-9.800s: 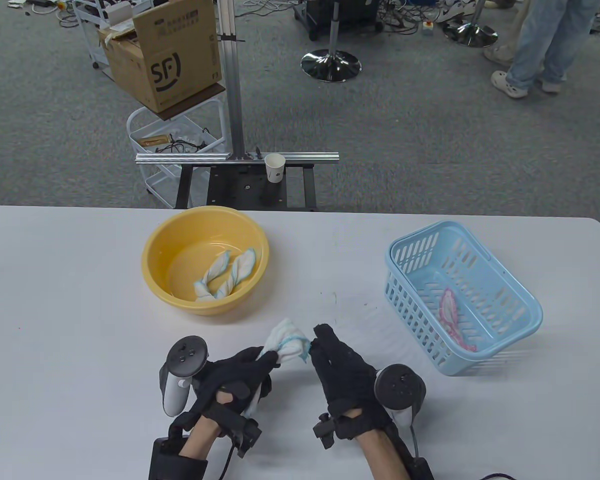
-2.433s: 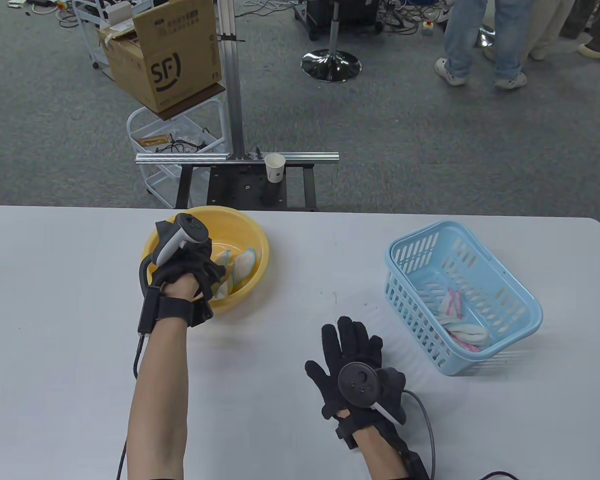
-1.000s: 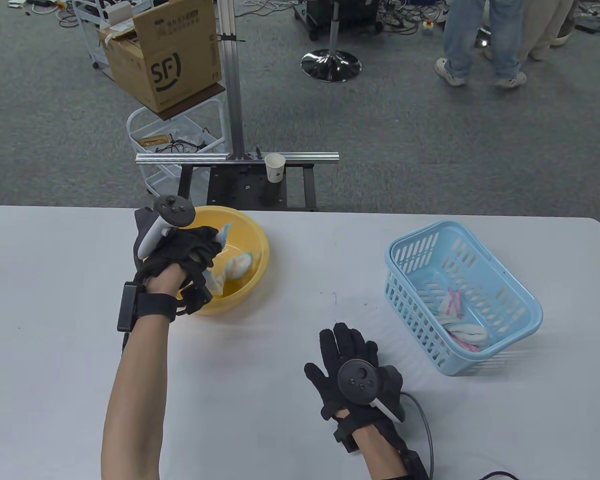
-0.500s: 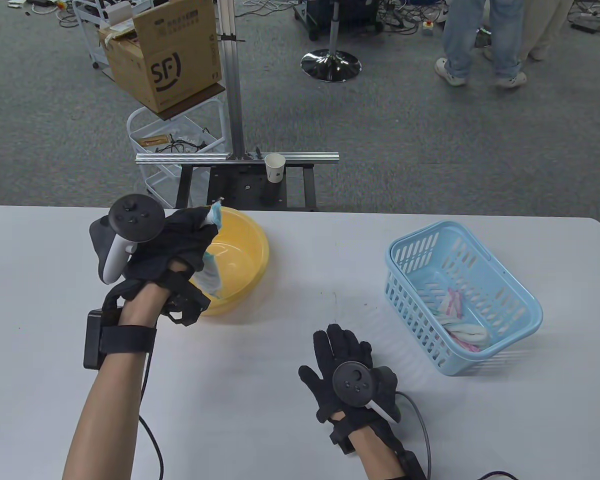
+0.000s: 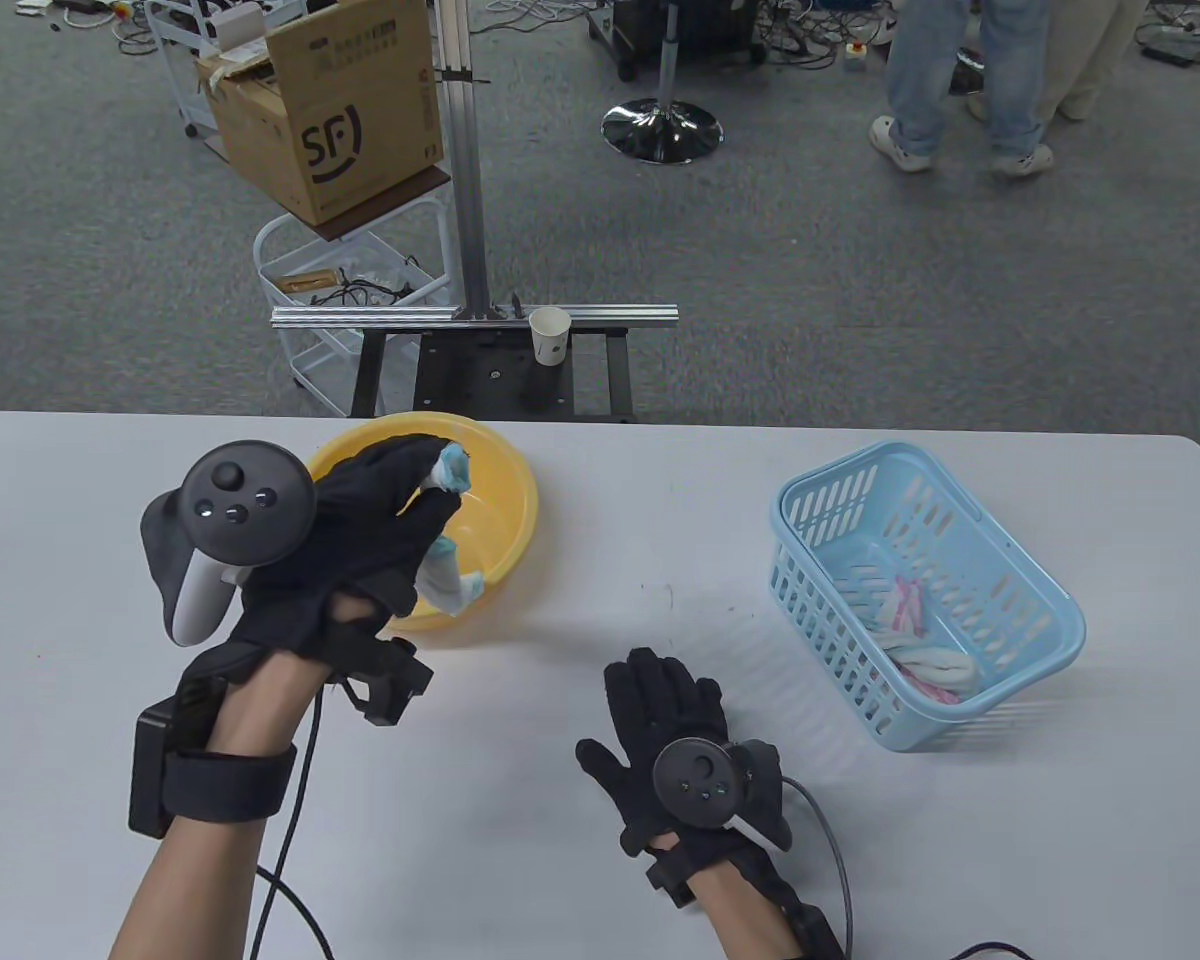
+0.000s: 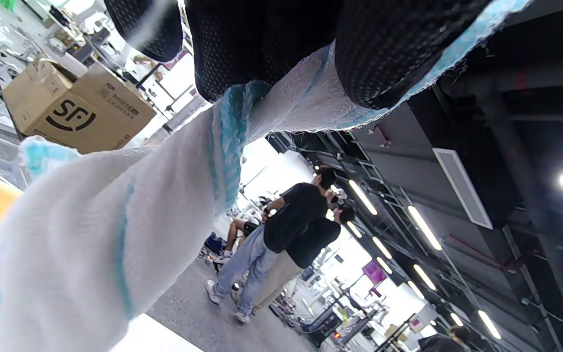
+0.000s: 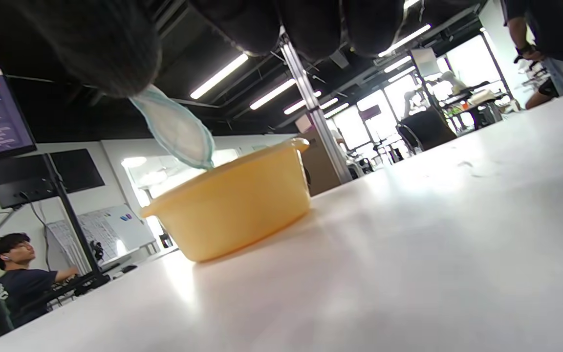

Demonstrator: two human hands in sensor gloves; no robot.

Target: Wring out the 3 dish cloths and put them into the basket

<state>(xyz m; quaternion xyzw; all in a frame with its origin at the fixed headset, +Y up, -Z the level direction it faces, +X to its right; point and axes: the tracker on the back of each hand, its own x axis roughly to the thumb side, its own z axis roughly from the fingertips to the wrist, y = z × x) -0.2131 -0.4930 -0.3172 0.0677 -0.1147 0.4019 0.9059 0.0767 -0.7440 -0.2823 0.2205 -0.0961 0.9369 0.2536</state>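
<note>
— Where's the white, blue-edged dish cloth (image 5: pixel 447 560)?
— Gripped in the left hand (image 5: pixel 360 530), above the round yellow plastic basin (image 5: pixel 505 500).
— The right hand (image 5: pixel 665 720)?
— Flat, fingers spread.
— Any writing?
— "SF" on the brown cardboard box (image 5: pixel 325 105).

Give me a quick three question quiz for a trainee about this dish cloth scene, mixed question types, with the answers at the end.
1. True or false: the left hand grips a white and blue dish cloth over the yellow basin.
2. Where is the right hand? A) inside the blue basket B) flat on the table with nothing in its grip C) on the paper cup
3. Fill in: the cloths already put away lie in the ____.

Key: 1 true; 2 B; 3 blue basket.
</note>
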